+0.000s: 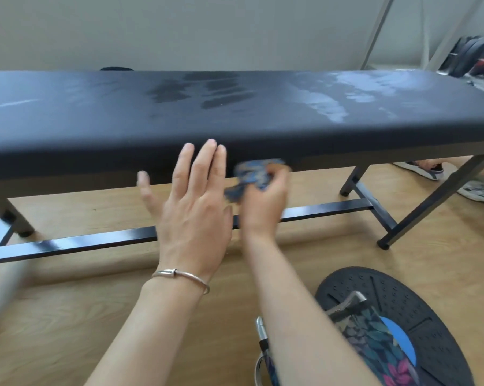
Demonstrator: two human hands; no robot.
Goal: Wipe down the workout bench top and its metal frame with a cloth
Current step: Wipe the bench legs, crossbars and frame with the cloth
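The black padded bench top (235,112) runs across the view, with damp streaks near its middle and pale glare at the right. Its dark metal frame (82,243) has legs at both ends and a low crossbar. My left hand (190,207) is spread flat, fingers straight, fingertips at the bench's front edge. My right hand (263,201) grips a bunched blue patterned cloth (252,176) against the underside of the front edge, just right of the left hand. The cloth and right hand are blurred.
A black round balance board (402,316) with a blue centre lies on the wooden floor at the lower right. Shoes (427,168) sit beyond the bench's right legs. A white roll (4,288) rests at the left. Dark bags (469,57) stand far right.
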